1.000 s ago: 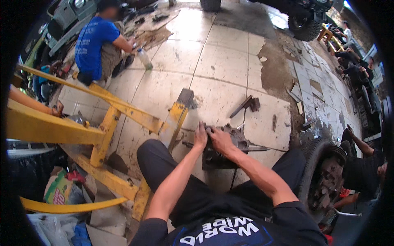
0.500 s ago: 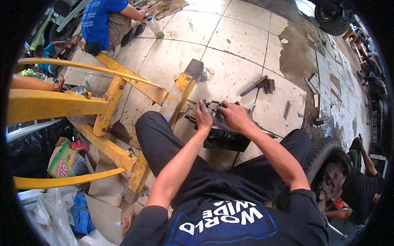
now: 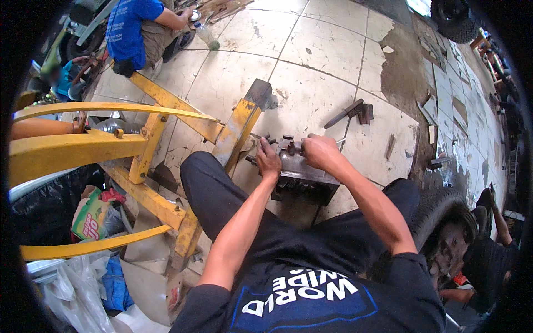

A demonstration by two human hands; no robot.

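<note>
A dark, greasy metal block [image 3: 297, 165] with bolts and small fittings on top sits on the floor between my knees. My left hand [image 3: 268, 158] grips its left side, near a short dark bar that sticks out there. My right hand [image 3: 321, 151] is closed at the upper right of the block. What its fingers pinch is hidden under them. A thin shiny rod [image 3: 342, 140] shows just past that hand; whether it is held, I cannot tell.
A yellow steel frame [image 3: 233, 130] stands close on my left. Dark metal pieces [image 3: 363, 112] and a file-like tool [image 3: 338, 117] lie on the tiles ahead. A tyre [image 3: 441, 213] is by my right knee. A person in blue [image 3: 125, 33] crouches at the far left; another is at right.
My right hand has shifted slightly and is more tightly closed, uncovering more of the block's top. My left hand has moved a little left. The view has tilted slightly.
</note>
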